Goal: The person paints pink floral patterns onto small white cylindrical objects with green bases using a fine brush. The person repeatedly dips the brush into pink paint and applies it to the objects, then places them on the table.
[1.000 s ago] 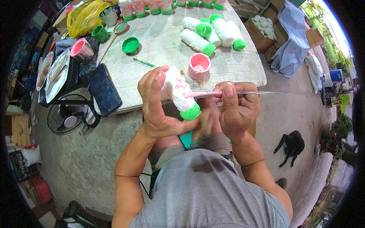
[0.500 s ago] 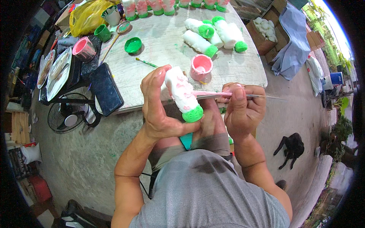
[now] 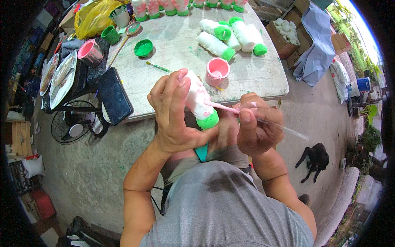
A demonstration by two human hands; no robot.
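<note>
My left hand (image 3: 168, 109) is closed around a white molded cylinder (image 3: 198, 101) with a green end and pink patches on its raised relief. The cylinder is held tilted over my lap, its green end lower and toward me. Pinched in my right hand (image 3: 260, 125) is a thin paintbrush (image 3: 284, 129) with a clear handle and a pink-coated front part. The brush tip meets the cylinder's side just above the green end. Just beyond, on the table's near part, stands a small pink paint cup (image 3: 217, 73).
More white cylinders with green ends (image 3: 216, 46) lie on the table (image 3: 177, 45); a row of pink-painted ones (image 3: 181, 7) stands at the far edge. A green paint lid (image 3: 143, 48), another brush (image 3: 158, 67) and a phone (image 3: 114, 95) are left. A black animal (image 3: 314, 161) lies on the floor at right.
My right hand has turned and come a little left and lower, so the brush now slants down to the right. My left hand has rolled the cylinder slightly, hiding more of its left side.
</note>
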